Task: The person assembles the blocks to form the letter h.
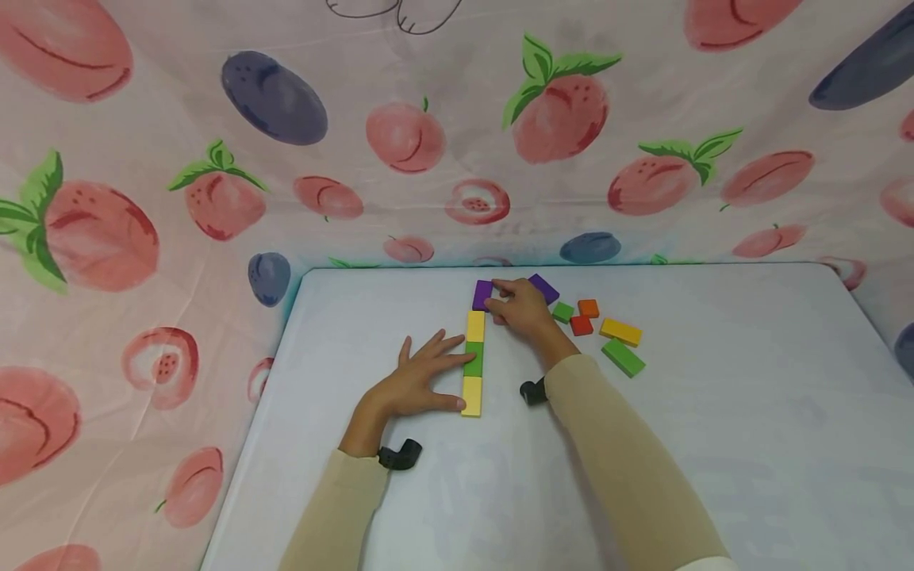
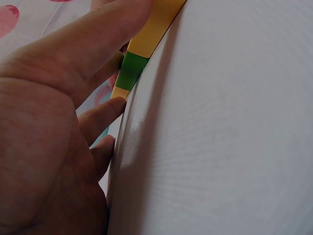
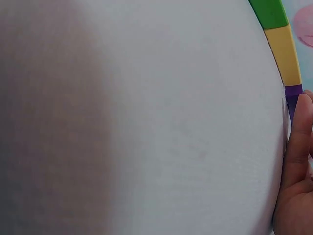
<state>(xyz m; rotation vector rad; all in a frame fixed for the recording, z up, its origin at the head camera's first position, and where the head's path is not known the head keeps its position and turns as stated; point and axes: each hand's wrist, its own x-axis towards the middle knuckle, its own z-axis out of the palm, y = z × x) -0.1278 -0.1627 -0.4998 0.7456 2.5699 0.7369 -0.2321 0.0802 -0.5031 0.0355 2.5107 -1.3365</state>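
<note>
A straight row on the white table holds a yellow block [image 1: 472, 394] nearest me, a green block [image 1: 473, 361], a second yellow block [image 1: 475, 326] and, at the far end, a purple block [image 1: 481, 295]. Along the row's left side my left hand [image 1: 414, 382] is spread. Its thumb touches the near yellow block, the index finger reaches onto the green one, and another fingertip is beside the far yellow one. My right hand [image 1: 524, 311] pinches the purple block between thumb and index finger at its right side. The right wrist view shows this purple block [image 3: 293, 91] against the yellow one.
Right of my right hand lie another purple block [image 1: 544, 289], a small green block [image 1: 562, 312], an orange block [image 1: 589, 308], a red block [image 1: 581, 325], a long yellow block [image 1: 620, 332] and a long green block [image 1: 624, 358]. Fruit-patterned cloth [image 1: 428, 79] rises behind the table [image 1: 750, 444].
</note>
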